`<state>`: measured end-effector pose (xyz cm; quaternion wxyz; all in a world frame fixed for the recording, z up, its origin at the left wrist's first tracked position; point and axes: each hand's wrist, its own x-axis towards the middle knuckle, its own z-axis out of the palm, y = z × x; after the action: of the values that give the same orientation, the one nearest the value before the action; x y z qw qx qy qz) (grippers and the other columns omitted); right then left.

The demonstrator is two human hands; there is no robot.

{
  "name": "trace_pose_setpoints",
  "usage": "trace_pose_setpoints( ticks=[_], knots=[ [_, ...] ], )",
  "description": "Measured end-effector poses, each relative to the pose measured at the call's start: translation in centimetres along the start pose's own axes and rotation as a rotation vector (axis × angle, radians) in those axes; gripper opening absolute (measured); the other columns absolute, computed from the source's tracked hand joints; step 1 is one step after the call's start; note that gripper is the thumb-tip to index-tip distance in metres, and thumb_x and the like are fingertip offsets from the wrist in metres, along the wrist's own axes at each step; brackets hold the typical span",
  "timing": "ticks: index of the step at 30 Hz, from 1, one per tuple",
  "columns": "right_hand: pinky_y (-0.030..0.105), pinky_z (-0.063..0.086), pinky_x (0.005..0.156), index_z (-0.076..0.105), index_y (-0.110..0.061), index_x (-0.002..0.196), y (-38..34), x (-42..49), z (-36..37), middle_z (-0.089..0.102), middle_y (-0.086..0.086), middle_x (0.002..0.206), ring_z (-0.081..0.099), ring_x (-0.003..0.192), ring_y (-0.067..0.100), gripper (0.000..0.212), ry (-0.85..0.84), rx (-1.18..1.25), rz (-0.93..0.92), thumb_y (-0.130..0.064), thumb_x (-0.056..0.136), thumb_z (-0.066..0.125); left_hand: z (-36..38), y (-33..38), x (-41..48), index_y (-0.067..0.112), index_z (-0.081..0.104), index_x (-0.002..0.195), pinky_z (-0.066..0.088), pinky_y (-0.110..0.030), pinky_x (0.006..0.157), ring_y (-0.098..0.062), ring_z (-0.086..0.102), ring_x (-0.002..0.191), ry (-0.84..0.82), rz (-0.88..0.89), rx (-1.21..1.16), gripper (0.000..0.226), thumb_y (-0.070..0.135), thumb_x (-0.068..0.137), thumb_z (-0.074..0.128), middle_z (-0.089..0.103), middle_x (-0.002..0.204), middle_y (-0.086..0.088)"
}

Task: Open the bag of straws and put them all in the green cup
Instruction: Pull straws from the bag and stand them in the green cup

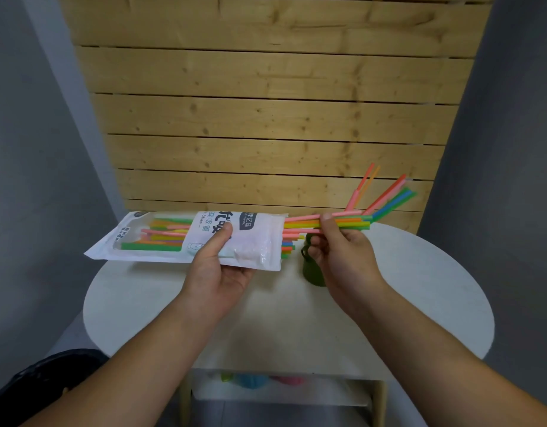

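A wall of pale wooden planks [266,118] fills the back of the view, with grey walls on both sides. In front of it stands one round white table [420,303]. Below the table's near edge a lower shelf [281,392] shows a few blurred coloured things, green, blue and pink, too soft to name.

Over the table, the left hand [217,269] holds one white plastic bag [186,238] flat and sideways, thumb on top over the printed label and fingers [241,272] curled underneath, closed on the bag. The bag's open end points right. Through its clear window, green, orange, pink and yellow straws lie lengthwise; several short ends poke out of the opening.

The right hand [343,254] grips a bundle of straws [346,221] partly drawn out of the bag, thumb pressed on top and the other fingers closed below. The bundle reaches from the bag's mouth across the hand, and past it the bendy tips fan up and to the right: pink, orange, red, green and blue. The straws overlap too much to count.

One green cup [310,269] stands on the table just below the bag's mouth. The right hand and wrist cover much of it, so only its left side and part of the rim show; whether any straws are inside cannot be told.
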<state>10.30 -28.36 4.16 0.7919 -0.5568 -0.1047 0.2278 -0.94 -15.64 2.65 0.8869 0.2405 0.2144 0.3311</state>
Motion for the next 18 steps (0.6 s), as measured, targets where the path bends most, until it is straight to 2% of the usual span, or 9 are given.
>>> trace_pose_setpoints(
  ticks=[3, 6, 14, 18],
  knots=[
    [0.026, 0.055, 0.072, 0.071, -0.006, 0.095, -0.5, -0.2, -0.3, 0.067, 0.007, 0.074, 0.064, 0.065, 0.012, 0.028, 0.017, -0.032, -0.074, -0.03, 0.098, 0.059, 0.1, 0.0, 0.1, 0.016, 0.066, 0.117, 0.058, -0.049, 0.093, -0.024, 0.078, 0.093, 0.019, 0.004, -0.025, 0.027, 0.012, 0.091, 0.07, 0.079, 0.106, -0.008],
    [0.024, 0.058, 0.071, 0.071, -0.006, 0.09, -1.3, -0.3, -1.0, 0.071, 0.005, 0.071, 0.07, 0.065, 0.011, 0.026, 0.066, -0.032, -0.114, -0.029, 0.097, 0.06, 0.0, 0.1, 0.2, 0.016, 0.065, 0.118, 0.062, -0.048, 0.083, -0.023, 0.078, 0.091, 0.022, 0.005, -0.039, 0.028, 0.012, 0.091, 0.07, 0.08, 0.105, -0.007],
    [0.025, 0.061, 0.07, 0.069, -0.004, 0.089, -3.1, 0.1, -2.8, 0.071, 0.007, 0.068, 0.07, 0.062, 0.013, 0.02, 0.094, 0.062, -0.161, -0.02, 0.097, 0.062, -0.3, 0.4, 0.6, 0.016, 0.066, 0.113, 0.063, -0.045, 0.079, -0.021, 0.078, 0.087, 0.034, 0.01, -0.049, 0.022, 0.012, 0.092, 0.069, 0.08, 0.101, -0.006],
    [0.025, 0.06, 0.069, 0.069, -0.005, 0.089, -3.8, 0.4, -4.2, 0.072, 0.002, 0.064, 0.071, 0.064, 0.013, 0.018, 0.118, 0.044, -0.202, -0.018, 0.098, 0.061, -0.7, 0.9, 1.1, 0.016, 0.064, 0.121, 0.065, -0.042, 0.07, -0.021, 0.078, 0.09, 0.059, 0.029, -0.078, 0.03, 0.011, 0.092, 0.069, 0.08, 0.103, -0.006]
  ],
)
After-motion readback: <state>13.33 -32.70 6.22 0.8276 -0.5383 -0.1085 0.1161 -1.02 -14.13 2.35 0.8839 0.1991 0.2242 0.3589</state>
